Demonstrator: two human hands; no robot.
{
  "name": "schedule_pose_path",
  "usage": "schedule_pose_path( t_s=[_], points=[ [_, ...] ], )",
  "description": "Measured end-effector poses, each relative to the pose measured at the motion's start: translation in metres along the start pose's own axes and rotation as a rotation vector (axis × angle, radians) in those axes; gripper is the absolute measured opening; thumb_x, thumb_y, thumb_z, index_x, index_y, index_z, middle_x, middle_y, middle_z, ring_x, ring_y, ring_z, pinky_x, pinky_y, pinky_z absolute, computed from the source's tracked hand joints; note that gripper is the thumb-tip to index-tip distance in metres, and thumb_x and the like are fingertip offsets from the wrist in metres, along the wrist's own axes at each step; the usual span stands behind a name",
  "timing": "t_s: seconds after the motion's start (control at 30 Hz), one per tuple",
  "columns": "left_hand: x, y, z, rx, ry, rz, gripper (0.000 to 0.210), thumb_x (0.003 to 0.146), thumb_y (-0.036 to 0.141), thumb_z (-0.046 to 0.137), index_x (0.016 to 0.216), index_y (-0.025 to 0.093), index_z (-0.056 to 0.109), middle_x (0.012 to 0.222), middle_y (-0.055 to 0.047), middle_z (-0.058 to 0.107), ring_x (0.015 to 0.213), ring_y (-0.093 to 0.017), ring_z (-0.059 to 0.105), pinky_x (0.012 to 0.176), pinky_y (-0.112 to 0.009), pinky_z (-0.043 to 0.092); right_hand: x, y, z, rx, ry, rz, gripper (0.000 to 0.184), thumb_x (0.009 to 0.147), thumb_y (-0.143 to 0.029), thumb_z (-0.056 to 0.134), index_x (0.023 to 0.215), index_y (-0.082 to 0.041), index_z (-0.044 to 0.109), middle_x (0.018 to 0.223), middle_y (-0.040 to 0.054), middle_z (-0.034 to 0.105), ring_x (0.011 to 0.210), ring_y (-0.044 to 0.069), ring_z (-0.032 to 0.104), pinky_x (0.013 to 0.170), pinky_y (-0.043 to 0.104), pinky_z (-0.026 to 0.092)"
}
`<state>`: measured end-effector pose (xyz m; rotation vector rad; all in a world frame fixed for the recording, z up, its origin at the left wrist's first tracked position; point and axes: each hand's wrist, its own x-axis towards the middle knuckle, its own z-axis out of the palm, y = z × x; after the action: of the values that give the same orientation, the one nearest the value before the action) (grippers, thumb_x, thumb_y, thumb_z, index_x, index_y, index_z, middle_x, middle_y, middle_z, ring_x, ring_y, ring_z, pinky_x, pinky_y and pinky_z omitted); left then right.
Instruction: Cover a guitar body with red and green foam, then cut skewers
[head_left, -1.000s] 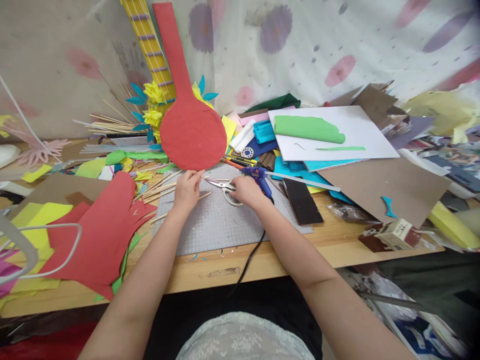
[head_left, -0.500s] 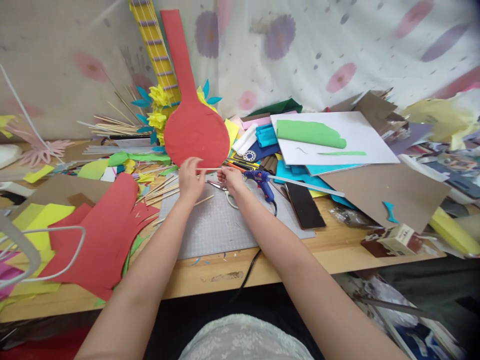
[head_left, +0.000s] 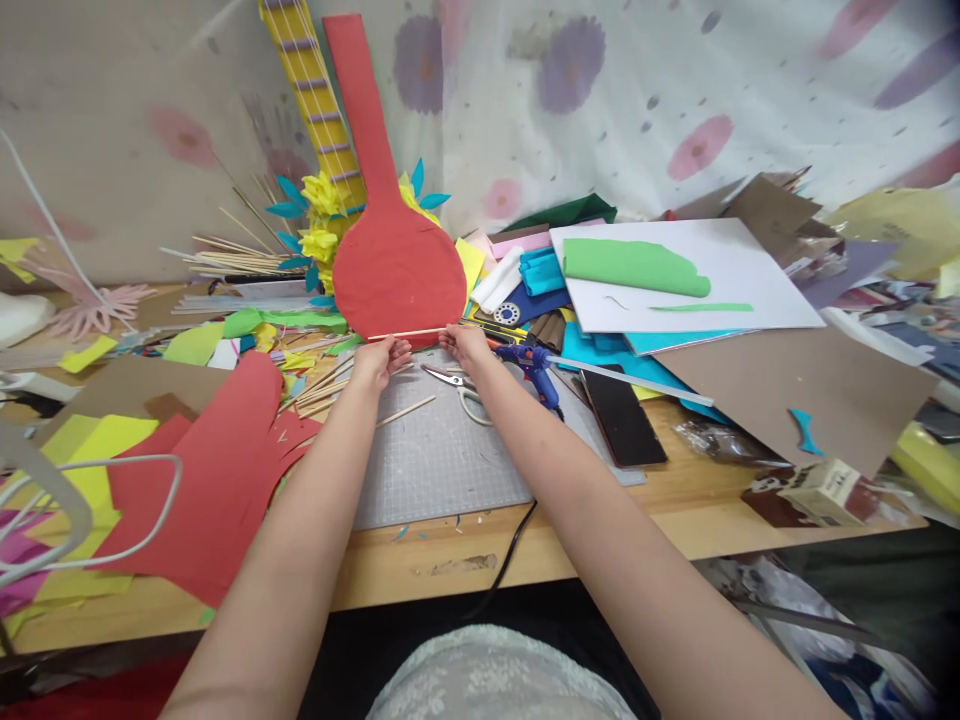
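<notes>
A thin wooden stick point(head_left: 417, 332) lies crosswise between my hands, in front of the lower edge of a red paddle-shaped paper piece point(head_left: 397, 270). My right hand point(head_left: 466, 347) pinches its right end. At its left end, my left hand point(head_left: 381, 360) is turned partly palm up, fingers curled against the stick; the exact grip is small and partly hidden. Scissors point(head_left: 457, 385) with pale handles lie below, between my forearms. A blue glue gun point(head_left: 531, 368) with a long glue stick rests right of my right hand. More wooden sticks point(head_left: 319, 390) lie beside my left hand.
The grey cutting mat point(head_left: 442, 460) covers the table front. A black phone point(head_left: 621, 415) lies to the right. Behind it, a white board point(head_left: 765, 275) carries green paper point(head_left: 637, 266). Red paper point(head_left: 202, 460) sits left. A yellow strung neck with paper flowers point(head_left: 322, 110) stands behind the red piece.
My left hand has moved slightly down and turned palm up, so more of the stick shows. My right hand has shifted slightly up. The scissors show more fully now.
</notes>
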<state>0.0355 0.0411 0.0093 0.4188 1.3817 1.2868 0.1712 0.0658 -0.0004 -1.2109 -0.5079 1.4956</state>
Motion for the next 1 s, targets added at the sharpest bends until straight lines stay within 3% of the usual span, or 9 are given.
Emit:
schedule_pose_path(
  t_s=[0.2, 0.37, 0.63, 1.0],
  points=[
    [0.009, -0.001, 0.010, -0.029, 0.052, 0.020, 0.017, 0.089, 0.010, 0.045, 0.080, 0.009, 0.060, 0.061, -0.004, 0.065, 0.052, -0.008, 0.062, 0.058, -0.018, 0.053, 0.008, 0.010, 0.004, 0.009, 0.059, -0.066, 0.018, 0.084, -0.004, 0.049, 0.073, -0.017, 0.042, 0.047, -0.0063, 0.054, 0.041, 0.005, 0.052, 0.048, 0.014, 0.046],
    [0.008, -0.001, 0.014, -0.032, 0.085, 0.035, 0.020, 0.088, 0.008, 0.043, 0.074, 0.009, 0.057, 0.057, -0.002, 0.063, 0.049, -0.007, 0.060, 0.053, -0.016, 0.050, 0.015, 0.018, 0.004, 0.033, 0.156, -0.139, 0.027, 0.082, -0.001, 0.048, 0.085, -0.022, 0.031, 0.048, -0.0117, 0.053, 0.040, 0.008, 0.054, 0.049, 0.018, 0.049],
    [0.012, -0.003, 0.017, -0.007, 0.096, 0.058, 0.022, 0.087, 0.009, 0.045, 0.069, 0.010, 0.056, 0.061, -0.004, 0.065, 0.047, -0.007, 0.060, 0.049, -0.016, 0.049, 0.017, 0.016, 0.004, 0.066, 0.141, -0.164, 0.029, 0.082, -0.004, 0.051, 0.085, -0.023, 0.029, 0.050, -0.0112, 0.054, 0.042, 0.008, 0.056, 0.049, 0.018, 0.049],
    [0.012, -0.003, 0.016, -0.001, 0.099, 0.056, 0.014, 0.086, 0.012, 0.048, 0.079, 0.010, 0.059, 0.066, -0.006, 0.068, 0.049, -0.008, 0.062, 0.048, -0.016, 0.049, 0.012, 0.009, 0.008, 0.053, 0.167, -0.132, 0.029, 0.082, -0.003, 0.051, 0.087, -0.022, 0.031, 0.050, -0.0102, 0.054, 0.043, 0.009, 0.058, 0.050, 0.020, 0.050]
  ],
)
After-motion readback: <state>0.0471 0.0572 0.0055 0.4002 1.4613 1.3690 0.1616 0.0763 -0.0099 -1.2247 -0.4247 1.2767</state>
